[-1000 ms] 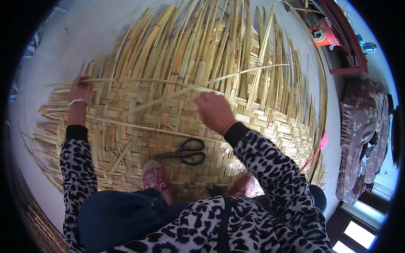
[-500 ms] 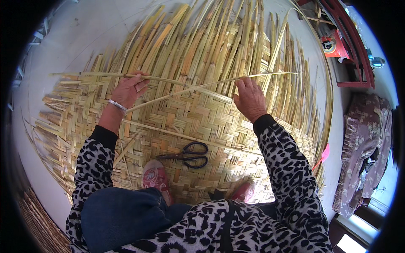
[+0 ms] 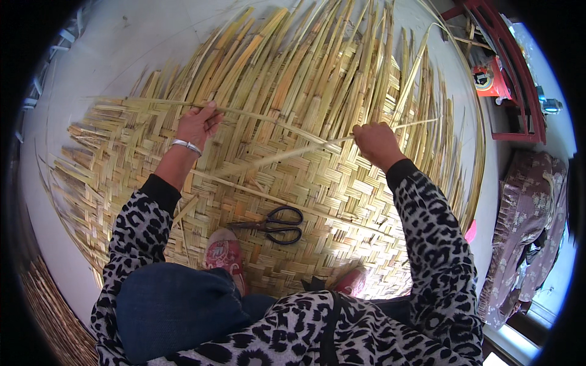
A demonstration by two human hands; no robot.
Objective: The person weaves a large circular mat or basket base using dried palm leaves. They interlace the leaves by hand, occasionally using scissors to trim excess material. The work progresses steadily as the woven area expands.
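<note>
My left hand (image 3: 200, 125), a bracelet on its wrist, pinches a long split reed strip (image 3: 259, 116) that stretches sideways over the mat. Closed round a second reed strip (image 3: 287, 154) is my right hand (image 3: 376, 145); that strip slants down to the left, blurred along its length, and its thin tip sticks out to the right of my fist. Both strips are above a large woven reed mat (image 3: 293, 189), where loose strip ends fan out at the far side. Black-handled scissors (image 3: 282, 224) lie on the mat near my feet.
My pink shoes (image 3: 224, 256) stand on the mat. Another loose strip (image 3: 268, 196) lies across the weave. At the right are a dark red wooden frame (image 3: 519, 91), a red bag (image 3: 490, 79) and a patterned cloth (image 3: 525, 207). Thin stalks (image 3: 52, 311) are bundled at lower left.
My right hand has moved right and slightly nearer, drawing its strip along and turning into a fist. My left hand keeps its strip and shifts slightly right in view.
</note>
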